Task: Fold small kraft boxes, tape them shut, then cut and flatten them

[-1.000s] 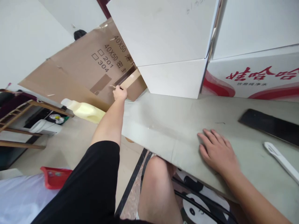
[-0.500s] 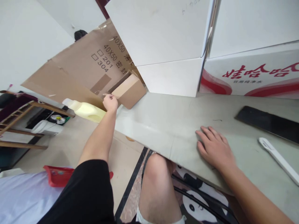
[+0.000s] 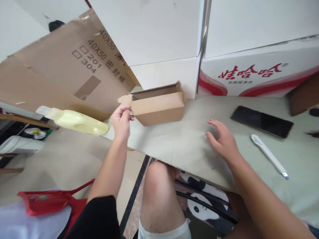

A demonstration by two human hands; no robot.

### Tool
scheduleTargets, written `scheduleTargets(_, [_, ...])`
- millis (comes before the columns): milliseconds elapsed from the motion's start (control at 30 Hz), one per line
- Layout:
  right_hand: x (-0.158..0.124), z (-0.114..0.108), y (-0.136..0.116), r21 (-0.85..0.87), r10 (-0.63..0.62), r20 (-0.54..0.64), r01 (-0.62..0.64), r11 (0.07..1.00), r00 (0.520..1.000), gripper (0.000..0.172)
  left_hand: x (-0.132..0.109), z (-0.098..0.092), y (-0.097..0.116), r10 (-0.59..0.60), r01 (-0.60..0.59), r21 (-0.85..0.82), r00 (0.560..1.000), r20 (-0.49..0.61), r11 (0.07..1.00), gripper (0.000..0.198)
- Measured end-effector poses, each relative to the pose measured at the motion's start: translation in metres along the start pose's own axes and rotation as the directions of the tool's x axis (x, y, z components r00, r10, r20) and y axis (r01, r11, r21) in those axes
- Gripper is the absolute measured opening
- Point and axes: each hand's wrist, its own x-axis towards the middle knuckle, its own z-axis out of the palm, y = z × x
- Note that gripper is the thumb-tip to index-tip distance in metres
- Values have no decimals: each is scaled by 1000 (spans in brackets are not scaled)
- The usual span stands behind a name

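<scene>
Oblong brown cardboard box (image 3: 159, 109) stands open-topped before the smooth white carton (image 3: 154, 33); left hand (image 3: 121, 119) pinches its end flap. Right hand (image 3: 223, 141), fingers loosely parted, front-right of carton, above dull grey-green tabletop (image 3: 191, 142).

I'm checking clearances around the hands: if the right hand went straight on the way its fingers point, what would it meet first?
The right hand would probably meet the right end of the small cardboard box, though the hand's height above the table is unclear.

My left hand (image 3: 121, 122) pinches flap (image 3: 126, 100) of open cardboard box (image 3: 160, 113); my right hand (image 3: 224, 141) over table (image 3: 185, 142), near black smartphone (image 3: 261, 121).
</scene>
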Motion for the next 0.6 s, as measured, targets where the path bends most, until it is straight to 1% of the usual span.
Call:
scheduleTargets(67, [10,-13,2,127,47,-89,-36,991,995,49,-11,40,0,-23,26,-46,997,80,999,11])
scheduleTargets(100, [14,-20,2,198,67,-135,-40,979,989,53,-18,59,1,-54,69,-86,985,164,994,12])
scheduleTargets(167, [22,-35,2,329,76,-261,15,944,962,55,-32,92,4,-81,119,-96,941,330,988,13])
scheduleTargets(200, [24,-42,1,371,70,-333,63,927,940,54,-40,106,7,-83,121,-73,915,395,990,14])
scheduleTargets(233, [25,-48,0,395,64,-394,106,913,917,52,-47,116,9,-77,108,-46,896,437,993,15])
scheduleTargets(300, [26,-57,-4,413,74,-461,140,900,884,49,-61,128,15,-35,43,-6,888,458,999,13])
scheduleTargets(367, [25,-62,-8,429,94,-468,132,894,879,46,-71,133,18,30,-47,26,897,441,999,15])
scheduleTargets(433, [23,-64,-11,444,92,-468,143,884,879,44,-78,133,20,50,-86,70,909,415,994,18])
scheduleTargets(500, [23,-64,-13,454,87,-481,162,876,873,43,-82,134,19,6,-36,78,933,361,996,24])
scheduleTargets(533, [23,-63,-13,460,93,-487,165,872,868,43,-83,135,18,-22,6,47,943,332,999,28])
scheduleTargets(600, [24,-63,-13,487,128,-491,150,860,861,45,-84,139,15,-38,66,-82,951,306,994,35])
